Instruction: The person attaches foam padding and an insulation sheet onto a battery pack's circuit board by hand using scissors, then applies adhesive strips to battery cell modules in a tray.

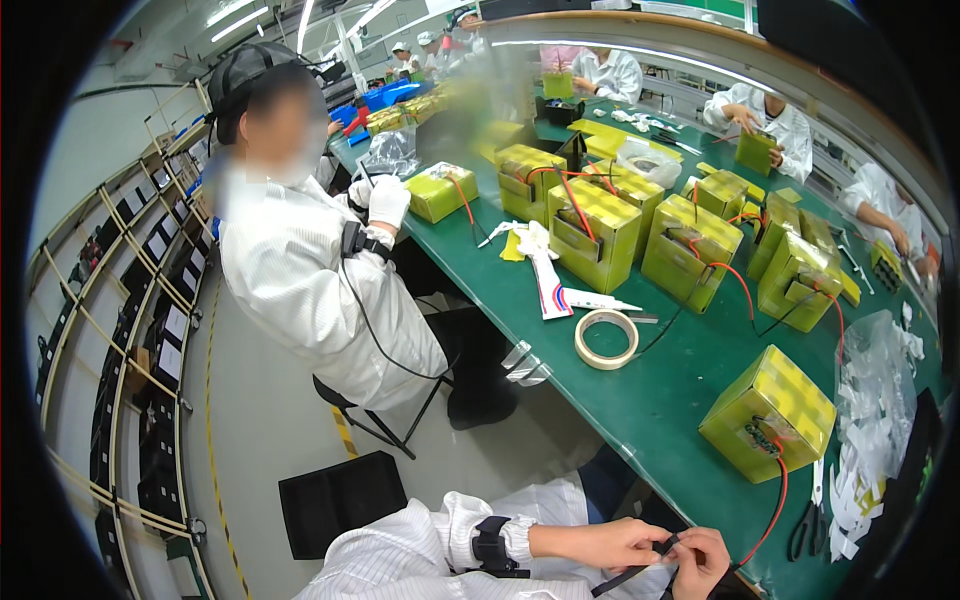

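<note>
Low in the view, close to the table's front edge, my left hand [622,544] and my right hand [700,562] meet. Between their fingers is a thin black strip [625,578], its loose end trailing down to the left. The fingers of both hands are pinched closed on it. To the right of them on the table rests a yellow-green wrapped battery pack [765,410]. From its side a red wire [783,505] curves down toward my right hand; a darker lead appears near the fingers, but where it ends is hidden.
Black-handled scissors [808,525] lie beside the pack, near crumpled clear plastic [875,390]. Farther back are a tape roll [606,340], white tubes [552,285] and several wired packs [595,235]. A co-worker [310,250] sits to the left; a black tray [343,503] is on the floor.
</note>
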Tool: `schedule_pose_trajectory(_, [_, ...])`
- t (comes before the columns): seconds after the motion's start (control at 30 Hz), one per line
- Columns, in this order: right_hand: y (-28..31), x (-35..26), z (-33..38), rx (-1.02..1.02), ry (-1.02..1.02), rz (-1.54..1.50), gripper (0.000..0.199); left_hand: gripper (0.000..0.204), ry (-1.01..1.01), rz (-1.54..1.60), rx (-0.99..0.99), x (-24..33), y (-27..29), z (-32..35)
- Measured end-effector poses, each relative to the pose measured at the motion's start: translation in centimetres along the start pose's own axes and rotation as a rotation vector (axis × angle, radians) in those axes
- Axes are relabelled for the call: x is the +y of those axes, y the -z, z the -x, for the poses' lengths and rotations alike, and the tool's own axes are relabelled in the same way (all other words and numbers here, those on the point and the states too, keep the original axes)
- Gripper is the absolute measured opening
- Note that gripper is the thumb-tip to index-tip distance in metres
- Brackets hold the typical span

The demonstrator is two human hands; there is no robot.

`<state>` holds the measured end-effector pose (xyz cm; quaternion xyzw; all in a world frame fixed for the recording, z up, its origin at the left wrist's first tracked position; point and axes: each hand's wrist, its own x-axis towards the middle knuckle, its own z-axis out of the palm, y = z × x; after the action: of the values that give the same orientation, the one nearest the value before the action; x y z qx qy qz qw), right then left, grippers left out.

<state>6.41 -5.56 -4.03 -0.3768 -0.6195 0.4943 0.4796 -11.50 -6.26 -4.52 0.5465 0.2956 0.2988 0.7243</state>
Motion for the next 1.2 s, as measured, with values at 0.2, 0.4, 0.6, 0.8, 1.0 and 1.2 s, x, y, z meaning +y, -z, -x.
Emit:
schedule_pose_trajectory(0.2, [-0.7,2.1,-0.4,0.023,0.314,0.26,0.009,0.033,0.024,0.074,0.027,-0.7,0.5,0.5])
schedule_pose_trajectory(0.4, [-1.6,-1.7,-1.9,0.296,0.248,-0.083,0.006,0.024,-0.24,0.512,0.693,1.7,5.5,1.8])
schedule_pose_trajectory(0.6, [1.8,-4.6,-3.9,0.529,0.386,0.056,0.008,0.028,-0.484,0.395,0.839,4.0,9.1,5.7])
schedule_pose_trajectory(0.8, [9.9,-6.8,-4.0,0.971,0.556,0.072,0.02,0.022,-0.379,-0.004,0.931,3.8,7.2,4.6])
schedule_pose_trajectory(1.0, [19.3,-5.6,-6.3,0.998,0.546,0.217,0.016,0.035,-0.454,-0.072,0.782,3.2,6.7,3.8])
schedule_pose_trajectory(1.2, [25.1,0.1,-4.6,0.999,0.085,1.042,0.035,0.028,-0.514,-0.094,0.647,4.2,4.6,1.8])
